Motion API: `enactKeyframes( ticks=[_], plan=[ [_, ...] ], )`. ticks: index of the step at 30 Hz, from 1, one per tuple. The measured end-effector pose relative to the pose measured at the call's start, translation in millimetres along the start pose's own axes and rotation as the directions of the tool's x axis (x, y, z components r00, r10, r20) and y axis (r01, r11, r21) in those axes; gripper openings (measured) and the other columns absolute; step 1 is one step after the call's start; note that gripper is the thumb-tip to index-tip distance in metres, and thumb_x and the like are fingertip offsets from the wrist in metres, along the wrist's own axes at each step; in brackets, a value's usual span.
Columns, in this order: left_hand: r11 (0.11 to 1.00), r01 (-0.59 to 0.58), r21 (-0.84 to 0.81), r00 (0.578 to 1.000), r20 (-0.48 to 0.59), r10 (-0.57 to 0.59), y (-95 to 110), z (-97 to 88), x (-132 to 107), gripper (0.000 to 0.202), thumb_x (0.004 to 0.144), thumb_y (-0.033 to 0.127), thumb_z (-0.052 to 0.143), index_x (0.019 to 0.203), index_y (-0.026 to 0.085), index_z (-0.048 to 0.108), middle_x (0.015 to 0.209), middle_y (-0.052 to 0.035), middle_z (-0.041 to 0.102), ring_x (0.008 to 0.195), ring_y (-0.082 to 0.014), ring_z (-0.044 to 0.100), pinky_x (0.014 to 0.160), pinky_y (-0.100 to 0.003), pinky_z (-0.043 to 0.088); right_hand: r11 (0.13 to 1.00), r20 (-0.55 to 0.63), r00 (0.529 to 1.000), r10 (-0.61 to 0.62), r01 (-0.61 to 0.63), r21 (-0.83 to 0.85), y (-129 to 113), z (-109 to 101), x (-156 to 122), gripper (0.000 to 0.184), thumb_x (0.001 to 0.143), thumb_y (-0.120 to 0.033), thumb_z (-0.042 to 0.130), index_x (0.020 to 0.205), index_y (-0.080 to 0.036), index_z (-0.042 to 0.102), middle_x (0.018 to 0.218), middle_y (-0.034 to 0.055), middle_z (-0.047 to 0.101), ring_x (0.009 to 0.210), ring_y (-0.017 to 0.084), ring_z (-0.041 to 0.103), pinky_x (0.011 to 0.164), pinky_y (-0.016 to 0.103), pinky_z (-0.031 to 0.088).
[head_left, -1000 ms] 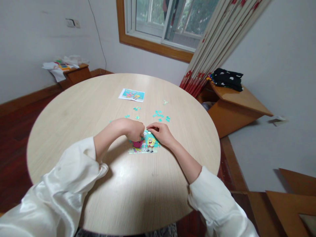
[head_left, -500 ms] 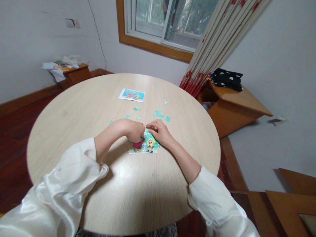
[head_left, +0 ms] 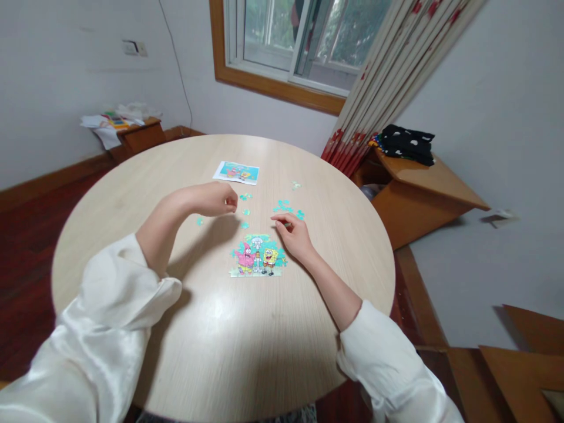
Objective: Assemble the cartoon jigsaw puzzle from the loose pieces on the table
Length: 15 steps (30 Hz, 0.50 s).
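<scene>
The worktop [head_left: 211,346] had a smooth wood-grain surface with a soft sheen. Satiny, glossy cloth made up the sleeves [head_left: 117,288]. The puzzle [head_left: 258,255] looked card-like, the picture sheet [head_left: 236,173] papery, the window frame [head_left: 277,89] smooth varnished wood.

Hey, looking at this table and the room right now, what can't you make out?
- Head view: whether the left hand holds anything; its curled shape hides that.
- Head view: what lies under the right hand; the hand covers it.
- Head view: fine print on the loose pieces; too small.
- Head view: the window's top; cut off by the upper edge.
</scene>
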<state>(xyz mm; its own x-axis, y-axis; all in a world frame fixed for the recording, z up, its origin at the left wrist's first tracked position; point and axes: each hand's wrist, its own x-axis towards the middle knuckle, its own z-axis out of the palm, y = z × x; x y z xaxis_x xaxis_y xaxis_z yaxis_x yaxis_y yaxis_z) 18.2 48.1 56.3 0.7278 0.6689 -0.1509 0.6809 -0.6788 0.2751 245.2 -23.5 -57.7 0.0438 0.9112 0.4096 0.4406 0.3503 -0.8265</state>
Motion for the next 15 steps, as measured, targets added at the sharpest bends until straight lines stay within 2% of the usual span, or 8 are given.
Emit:
enactKeyframes(
  ticks=[1, 3, 6, 10, 15],
  plan=[
    [0.995, 0.101, 0.003, 0.995, 0.023, -0.101, -6, -3.0, -1, 0.02, 0.075, 0.017, 0.05, 0.079, 0.011, 0.068, 0.075, -0.0076, 0.068, 0.062, -0.0141, 0.054, 0.058, -0.025, 0.035, 1.0, -0.009, 1.0, 0.006, -0.006, 0.005, 0, 0, 0, 0.017, 0.082, -0.022, 0.053, 0.085, -0.02, 0.069, 0.091, 0.0055, 0.068, 0.086, 0.017, 0.062, 0.07, 0.029, 0.048],
    [0.971, 0.239, 0.003, 0.971, -0.029, -0.239, -18, -4.5, 0, 0.018, 0.075, 0.015, 0.05, 0.077, 0.011, 0.067, 0.072, -0.0069, 0.066, 0.062, -0.0135, 0.051, 0.058, -0.025, 0.034, 1.0, -0.021, 1.0, 0.017, -0.017, 0.01, 0, 0, 0, 0.017, 0.081, -0.024, 0.053, 0.084, -0.02, 0.069, 0.091, 0.0061, 0.068, 0.087, 0.018, 0.062, 0.068, 0.029, 0.048],
    [0.951, 0.306, -0.035, 0.946, -0.101, -0.308, -33, 2.8, 4, 0.017, 0.077, 0.016, 0.051, 0.078, 0.01, 0.066, 0.073, -0.0066, 0.065, 0.063, -0.0132, 0.051, 0.06, -0.025, 0.035, 1.0, -0.023, 1.0, 0.021, -0.021, 0.008, 0, 0, 0, 0.017, 0.081, -0.025, 0.053, 0.084, -0.019, 0.069, 0.091, 0.0066, 0.068, 0.086, 0.018, 0.062, 0.067, 0.029, 0.047],
    [0.949, 0.3, -0.098, 0.933, -0.178, -0.314, -46, 19.3, 15, 0.018, 0.078, 0.014, 0.05, 0.084, 0.01, 0.067, 0.08, -0.0082, 0.067, 0.068, -0.0138, 0.054, 0.063, -0.025, 0.037, 1.0, -0.026, 0.999, 0.02, -0.02, -0.001, 1, 0, 0, 0.017, 0.081, -0.026, 0.054, 0.084, -0.019, 0.069, 0.089, 0.0065, 0.068, 0.082, 0.018, 0.061, 0.067, 0.029, 0.047],
    [0.966, 0.159, -0.203, 0.954, -0.221, -0.203, -44, 40.6, 32, 0.026, 0.079, 0.02, 0.054, 0.098, 0.01, 0.069, 0.084, -0.0093, 0.067, 0.068, -0.0152, 0.055, 0.066, -0.026, 0.04, 1.0, -0.032, 0.999, 0.018, -0.018, -0.005, 1, 0, -1, 0.017, 0.081, -0.025, 0.053, 0.084, -0.019, 0.069, 0.089, 0.0063, 0.068, 0.08, 0.018, 0.061, 0.065, 0.029, 0.046]
  ],
)
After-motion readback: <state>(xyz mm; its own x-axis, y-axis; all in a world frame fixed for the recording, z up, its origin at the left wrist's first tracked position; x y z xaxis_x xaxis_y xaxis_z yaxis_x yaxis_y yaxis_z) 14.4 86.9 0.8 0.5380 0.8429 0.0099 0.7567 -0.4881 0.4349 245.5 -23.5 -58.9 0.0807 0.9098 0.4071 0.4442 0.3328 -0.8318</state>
